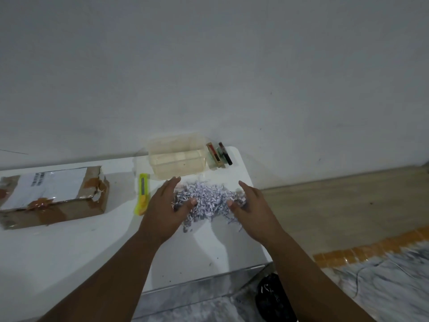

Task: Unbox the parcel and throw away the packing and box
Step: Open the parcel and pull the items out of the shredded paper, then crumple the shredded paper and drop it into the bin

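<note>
A heap of shredded paper packing lies on the white table. My left hand rests at the heap's left side and my right hand at its right side, fingers spread and cupped toward the paper. The torn brown cardboard box with a white label lies flat at the table's left. A clear plastic container stands just behind the heap. Two small items, a boxed one and a dark tube, lie to the container's right.
A yellow utility knife lies between the box and my left hand. A black bag sits on the floor below the table's right corner. The wall rises directly behind the table. Wood and marble-pattern flooring lie to the right.
</note>
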